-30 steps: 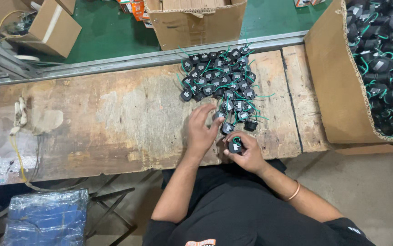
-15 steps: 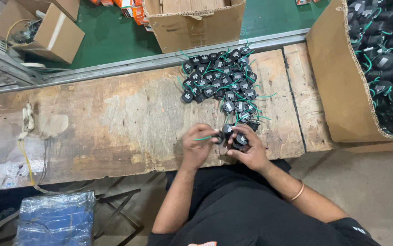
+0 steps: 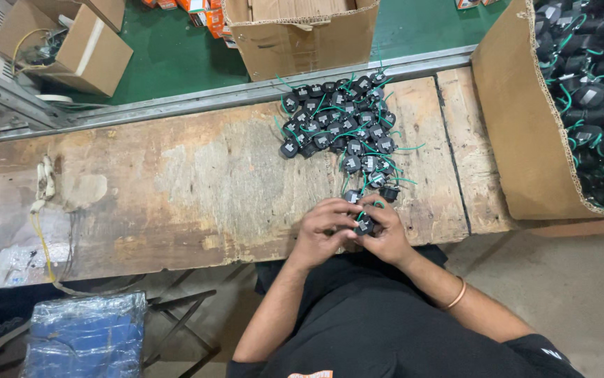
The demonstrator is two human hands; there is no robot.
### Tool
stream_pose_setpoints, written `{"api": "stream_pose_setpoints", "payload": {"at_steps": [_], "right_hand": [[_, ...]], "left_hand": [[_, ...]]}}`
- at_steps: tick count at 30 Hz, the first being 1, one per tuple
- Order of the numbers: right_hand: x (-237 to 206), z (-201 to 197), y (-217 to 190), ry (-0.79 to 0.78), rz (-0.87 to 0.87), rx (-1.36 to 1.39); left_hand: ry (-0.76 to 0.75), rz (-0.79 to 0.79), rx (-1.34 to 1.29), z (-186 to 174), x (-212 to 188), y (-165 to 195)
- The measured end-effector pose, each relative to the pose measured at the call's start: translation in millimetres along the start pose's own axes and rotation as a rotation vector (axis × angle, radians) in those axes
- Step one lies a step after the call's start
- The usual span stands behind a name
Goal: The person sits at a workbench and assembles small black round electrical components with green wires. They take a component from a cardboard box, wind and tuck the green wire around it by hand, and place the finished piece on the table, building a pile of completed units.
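- Two hands met at the near edge of the wooden workbench [image 3: 176,182]: left hand [image 3: 323,231] and right hand [image 3: 382,234], fingers pinched together on one small black component [image 3: 365,226].
- Component lay between both palms, equally close to each; its long axis could not be told.
- Cluster of like black components [image 3: 340,122] with green leads lay beyond, toward the far edge.
- Cardboard box [image 3: 519,126] of the same parts stood at the right end.

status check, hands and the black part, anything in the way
Left hand and right hand both gripping one small black part. Held over bench edge. Nothing blocking.
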State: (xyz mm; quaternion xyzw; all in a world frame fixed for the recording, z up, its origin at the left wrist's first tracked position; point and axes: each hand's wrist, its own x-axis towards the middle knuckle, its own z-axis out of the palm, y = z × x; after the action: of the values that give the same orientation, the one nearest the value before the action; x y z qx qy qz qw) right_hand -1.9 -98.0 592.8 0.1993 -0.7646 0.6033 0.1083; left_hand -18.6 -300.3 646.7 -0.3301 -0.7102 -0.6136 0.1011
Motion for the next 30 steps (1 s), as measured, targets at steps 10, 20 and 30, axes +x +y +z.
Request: {"api": "stream_pose_setpoints", "payload": {"at_steps": [10,20,30], "right_hand": [[2,4,-16,0.043,-0.078,0.062],[-3,-4,-19,-0.072,-0.113,0.168],[-10,-9,-32,-0.010,-0.090,0.321]], "left_hand": [[0.192,-0.130,-0.002,9,5,-9],[-0.206,-0.006,0.558,3,19,14],[0.317,-0.246,0.408,-5,1,19]]}}
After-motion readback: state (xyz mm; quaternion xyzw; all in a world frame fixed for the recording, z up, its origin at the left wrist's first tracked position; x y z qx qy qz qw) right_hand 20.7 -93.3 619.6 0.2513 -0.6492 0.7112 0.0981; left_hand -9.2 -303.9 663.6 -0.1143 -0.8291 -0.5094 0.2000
